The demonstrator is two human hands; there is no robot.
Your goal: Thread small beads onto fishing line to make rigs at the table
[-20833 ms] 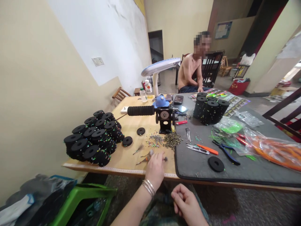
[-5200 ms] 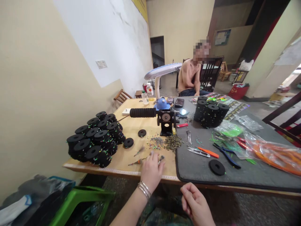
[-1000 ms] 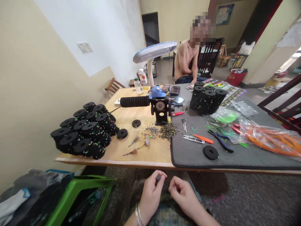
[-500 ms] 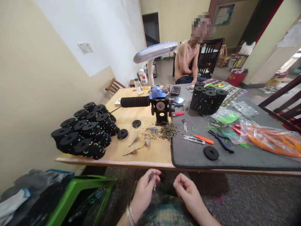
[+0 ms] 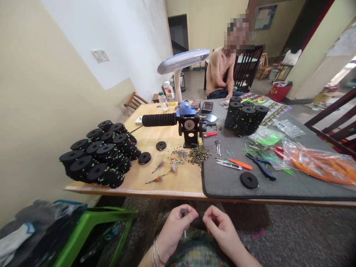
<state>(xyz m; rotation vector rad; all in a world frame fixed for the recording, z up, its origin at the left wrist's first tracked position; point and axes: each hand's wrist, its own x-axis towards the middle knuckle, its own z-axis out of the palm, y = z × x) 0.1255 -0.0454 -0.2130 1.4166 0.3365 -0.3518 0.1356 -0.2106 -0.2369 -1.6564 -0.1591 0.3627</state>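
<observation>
Below the table's front edge, my left hand (image 5: 178, 226) is closed around a small dark grey piece (image 5: 183, 211), and a thin pale end sticks out beneath the fingers. My right hand (image 5: 219, 226) is close beside it with fingertips pinched; whatever they hold is too small to name. A narrow gap separates the two hands. Beyond them on the table lie small feathered pieces (image 5: 158, 179), a heap of dark and gold beads (image 5: 199, 155), silver snips (image 5: 228, 164) and a black foam ring (image 5: 249, 180).
Stacked black foam spools (image 5: 97, 171) fill the table's left side. A black clamp device (image 5: 190, 129) stands mid-table by a lamp (image 5: 183, 61). Blue pliers (image 5: 263, 167) and bagged orange tubing (image 5: 319, 163) lie right. A person (image 5: 221, 70) sits behind. A green stool (image 5: 83, 230) is lower left.
My left hand has moved right, closer to my right hand, and its fingertips now point toward it. My right hand has stayed nearly where it was, still pinched.
</observation>
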